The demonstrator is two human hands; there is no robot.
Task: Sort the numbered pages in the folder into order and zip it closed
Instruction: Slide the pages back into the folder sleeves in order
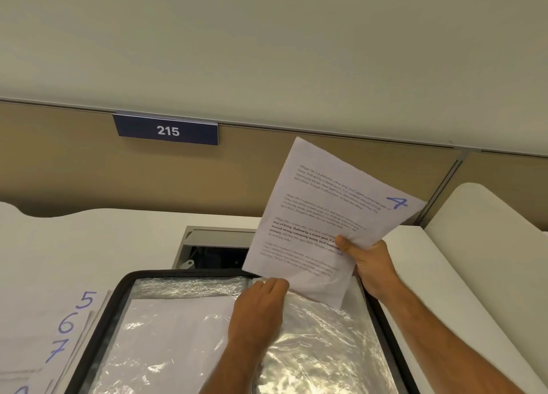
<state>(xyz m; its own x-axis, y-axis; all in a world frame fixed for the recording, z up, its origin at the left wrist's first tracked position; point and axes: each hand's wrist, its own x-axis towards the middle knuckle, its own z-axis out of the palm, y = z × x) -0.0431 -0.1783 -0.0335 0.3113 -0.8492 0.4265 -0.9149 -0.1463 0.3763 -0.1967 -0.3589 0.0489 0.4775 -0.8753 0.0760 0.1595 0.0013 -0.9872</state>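
White sheets (pixel 44 328) lie fanned at the far left of the worktop (pixel 89 239), their corners marked in blue pen with 5, 6 and 7, each one stepped a little below the last. Just beside them I see the folder (pixel 111 307) lying open, its dark zippered edge running round a crinkled clear plastic sleeve (pixel 320 334) that catches the light. A blank-looking white page (pixel 178 319) sits under that plastic on the left half.

My left hand (pixel 261 307) reaches in over the middle of the folder, palm down, fingers (pixel 274 285) straight and close together, their tips resting on the plastic at the lower edge of a raised page. I cannot tell whether the thumb is pinching anything, as it is hidden beneath the hand.

Further right, my right hand (pixel 372 264) holds page 4 (pixel 326 215) up above the folder's top right corner, tilted, with the thumb (pixel 345 244) pressed on the printed face and the remaining fingers curled behind it. The blue 4 sits near its upper right corner, and the page's lower corner dips into the plastic sleeve.

Behind all this stands a tan partition (pixel 74 162) carrying a dark blue sign (pixel 167 130) reading 215, and a grey cable hatch (pixel 213 242) is set in the worktop just beyond the folder.
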